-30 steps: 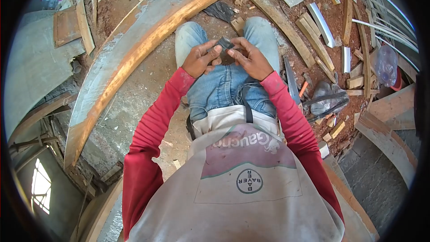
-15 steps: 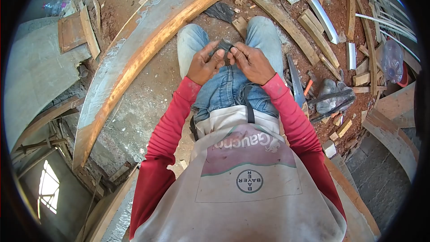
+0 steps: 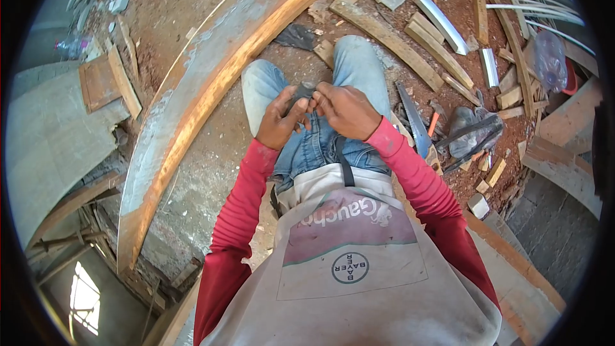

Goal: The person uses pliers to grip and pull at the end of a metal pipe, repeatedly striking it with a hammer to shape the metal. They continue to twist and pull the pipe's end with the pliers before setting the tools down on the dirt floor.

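Between my fingers is a small dark grey piece [image 3: 303, 91], perhaps thin plastic or cloth; its exact kind does not show. My left hand [image 3: 279, 117] is closed on its left side, thumb and fingers pinching it. From the other side, my right hand [image 3: 349, 110] pinches its right edge with thumb and forefinger. Both hands are above my lap, in front of my jeans [image 3: 314, 144]. A handsaw [image 3: 415, 118] lies on the ground right of my knee, with an orange-handled tool [image 3: 433, 123] beside it.
A long curved wooden form [image 3: 186, 106] with grey smears sweeps across the left and front. Wooden strips [image 3: 387, 43] and pale metal pieces [image 3: 442, 24] litter the reddish ground. A clear plastic bag [image 3: 466, 133] with dark straps lies at right. Curved boards [image 3: 560, 163] lie farther right.
The camera view has turned slightly, so the surroundings shift. My hands have come a little lower and left in view, still pinching the dark grey piece, which now looks flatter.
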A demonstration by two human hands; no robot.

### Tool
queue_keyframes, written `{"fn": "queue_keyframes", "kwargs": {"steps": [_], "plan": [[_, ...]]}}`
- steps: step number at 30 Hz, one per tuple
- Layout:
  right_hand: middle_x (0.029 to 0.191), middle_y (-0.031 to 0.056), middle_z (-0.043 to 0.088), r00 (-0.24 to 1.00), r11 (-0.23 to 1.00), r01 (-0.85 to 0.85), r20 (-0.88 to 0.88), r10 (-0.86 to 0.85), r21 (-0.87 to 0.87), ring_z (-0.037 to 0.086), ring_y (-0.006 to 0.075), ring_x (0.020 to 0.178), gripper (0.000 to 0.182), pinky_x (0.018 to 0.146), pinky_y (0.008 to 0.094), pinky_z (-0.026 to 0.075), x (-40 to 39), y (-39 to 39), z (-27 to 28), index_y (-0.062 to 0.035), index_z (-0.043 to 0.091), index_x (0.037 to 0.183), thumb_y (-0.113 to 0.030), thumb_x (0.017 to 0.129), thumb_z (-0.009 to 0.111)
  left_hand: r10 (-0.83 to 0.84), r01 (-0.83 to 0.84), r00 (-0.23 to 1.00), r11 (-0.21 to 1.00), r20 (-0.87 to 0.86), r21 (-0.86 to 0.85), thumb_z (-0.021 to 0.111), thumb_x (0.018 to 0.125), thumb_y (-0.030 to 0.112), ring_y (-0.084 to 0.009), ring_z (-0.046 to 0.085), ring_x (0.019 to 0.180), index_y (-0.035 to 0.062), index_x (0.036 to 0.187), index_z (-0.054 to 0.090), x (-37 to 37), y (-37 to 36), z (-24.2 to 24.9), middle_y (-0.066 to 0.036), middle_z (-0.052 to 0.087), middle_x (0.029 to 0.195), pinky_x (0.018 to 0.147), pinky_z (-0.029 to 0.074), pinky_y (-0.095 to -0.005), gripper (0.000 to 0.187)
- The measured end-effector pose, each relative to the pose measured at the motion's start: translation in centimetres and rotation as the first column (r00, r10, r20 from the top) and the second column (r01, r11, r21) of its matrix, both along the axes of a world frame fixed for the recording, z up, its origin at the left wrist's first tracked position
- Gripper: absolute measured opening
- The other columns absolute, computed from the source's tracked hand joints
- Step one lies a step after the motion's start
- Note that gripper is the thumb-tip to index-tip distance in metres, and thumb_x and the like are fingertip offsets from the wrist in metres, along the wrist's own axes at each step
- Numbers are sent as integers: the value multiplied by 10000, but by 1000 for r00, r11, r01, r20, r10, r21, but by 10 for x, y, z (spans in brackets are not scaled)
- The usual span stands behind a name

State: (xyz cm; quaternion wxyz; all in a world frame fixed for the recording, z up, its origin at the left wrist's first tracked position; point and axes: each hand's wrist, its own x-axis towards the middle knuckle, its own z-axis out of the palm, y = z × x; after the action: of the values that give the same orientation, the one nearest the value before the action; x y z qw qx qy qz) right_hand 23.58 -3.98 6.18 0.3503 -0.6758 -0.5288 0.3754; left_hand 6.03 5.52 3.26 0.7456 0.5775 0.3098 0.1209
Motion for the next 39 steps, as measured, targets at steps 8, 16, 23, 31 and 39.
{"fn": "queue_keyframes", "kwargs": {"steps": [8,16,23,31,39], "plan": [[770,205,658,999,1000,13,44,-14,18,646,428,777,210,692,509,498,1,-1,6,-9,589,889,-187,942,490,-33,28,999,993,-39,-115,618,991,255,-66,544,632,72,1273,435,0,2,14,-31,615,892,535,431,-215,383],[707,233,604,981,967,193,56,-186,-167,601,425,685,465,608,463,432,-3,-4,9,8,609,813,-425,973,554,107,-117,993,862,49,493,658,958,132,-78,556,791,46,1246,468,21,-29,-7,-44,600,998,655,450,-209,355],[723,191,629,955,982,189,-231,-186,-8,622,361,687,430,642,421,463,5,-22,-12,12,631,865,-387,994,537,-20,16,1000,980,-18,-199,542,1025,245,-95,587,732,51,1384,466,11,-19,16,-53,606,997,615,500,-226,415],[693,68,640,902,972,235,-366,-229,-29,545,138,614,378,576,303,416,4,-37,-26,9,660,852,-321,1000,552,-29,27,1000,976,-6,-217,556,1020,241,-63,538,670,44,1363,512,20,-31,7,-51,629,967,515,427,-202,398],[691,-14,603,783,947,287,-535,-319,-144,462,57,632,366,569,240,368,5,-62,-26,10,661,822,-297,1006,581,15,-17,999,999,-37,-42,597,999,212,-56,497,616,32,1343,548,28,-56,7,-27,638,873,512,404,-199,392]]}}
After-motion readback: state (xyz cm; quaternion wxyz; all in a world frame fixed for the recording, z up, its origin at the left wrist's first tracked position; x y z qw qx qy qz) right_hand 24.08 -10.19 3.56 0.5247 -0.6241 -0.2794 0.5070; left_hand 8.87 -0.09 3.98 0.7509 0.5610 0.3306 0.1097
